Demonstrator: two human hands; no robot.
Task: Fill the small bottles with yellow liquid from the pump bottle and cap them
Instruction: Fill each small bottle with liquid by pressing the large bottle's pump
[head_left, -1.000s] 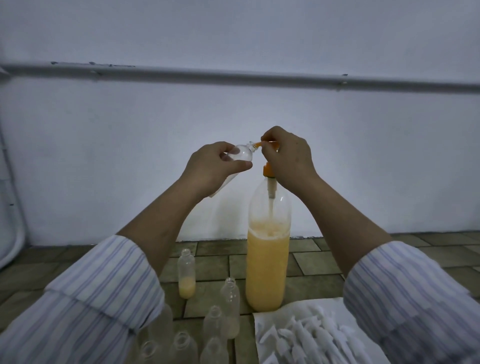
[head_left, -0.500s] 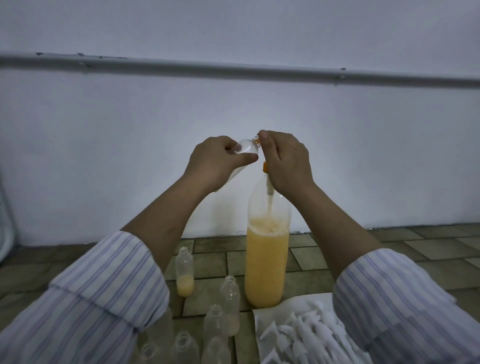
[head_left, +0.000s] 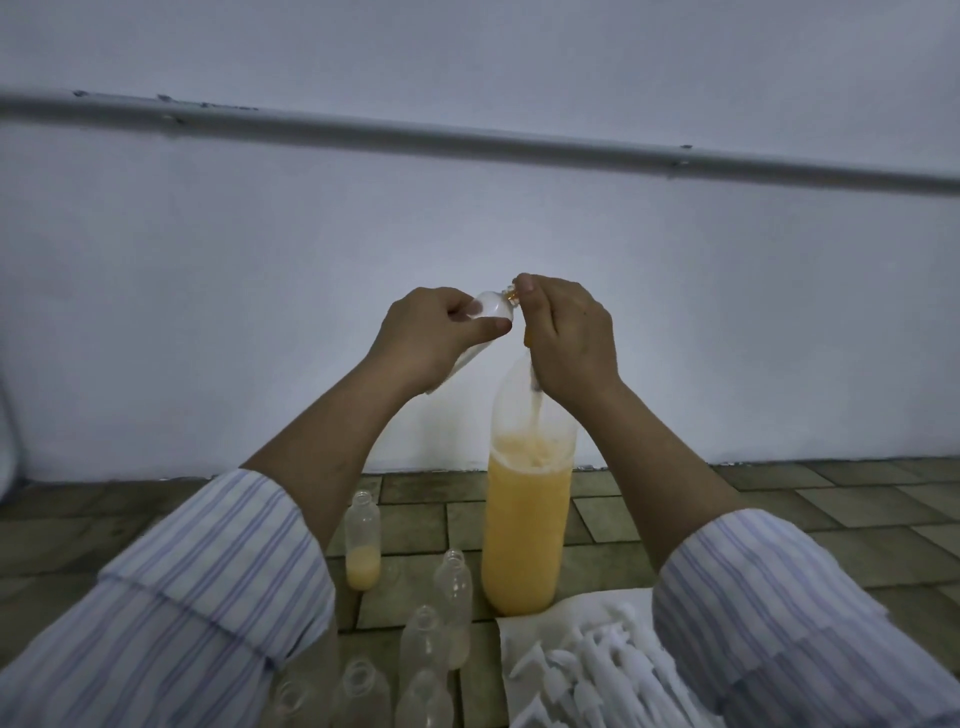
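Striped shirt sleeves are pushed back to the elbows on both forearms, which rise from the lower corners and meet above the pump bottle (head_left: 525, 525). The left hand (head_left: 423, 338) is raised at the same height as the right, its fingers and thumb curled round a small clear bottle (head_left: 491, 307) that it holds tilted, mouth pointing right. The right hand (head_left: 569, 338) sits on top of the pump bottle, fingers curled over the orange pump head (head_left: 528, 339), with its thumb at the small bottle's mouth, where the orange nozzle tip shows. The pump bottle stands upright on the tiled floor (head_left: 857, 499), more than half full of yellow liquid. Empty small bottles (head_left: 453, 603) stand near its base, one partly filled bottle (head_left: 362, 540) to their left, and white caps (head_left: 597, 675) lie on a white sheet at lower right.
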